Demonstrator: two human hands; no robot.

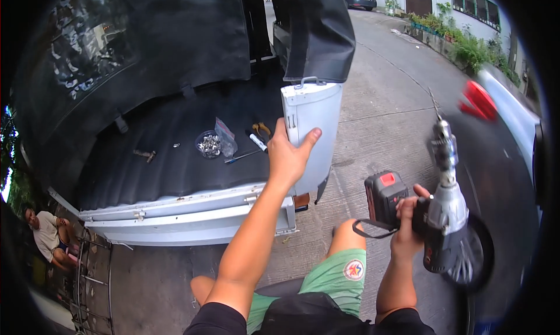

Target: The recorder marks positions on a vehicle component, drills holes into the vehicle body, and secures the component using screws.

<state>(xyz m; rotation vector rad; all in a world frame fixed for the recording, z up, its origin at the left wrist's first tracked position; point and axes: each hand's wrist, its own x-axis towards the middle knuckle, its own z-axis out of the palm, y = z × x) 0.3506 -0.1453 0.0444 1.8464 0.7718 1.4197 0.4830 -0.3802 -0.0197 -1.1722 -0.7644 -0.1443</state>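
My left hand [287, 159] is closed round the edge of a white metal corner panel [316, 110] at the back of a truck bed, its thumb lying on the outer face. A black rolled cover [321, 34] hangs just above that panel. In my right hand [406, 221] is a cordless drill [446, 212], gripped by its handle and held off to the right. Its long drill bit [434, 103] points up and away. The drill's black and red battery [386, 192] faces left, with a wrist strap [376, 229] looping beneath it.
On the dark truck bed [175, 174] lie a tub of small metal fasteners [208, 144], a clear plastic bag [226, 138], a marker [258, 142], yellow-handled pliers [262, 128] and a screwdriver [242, 156]. A white tailgate [192, 224] hangs lowered. Another person [46, 233] sits at left; a dark vehicle [504, 177] stands close at right.
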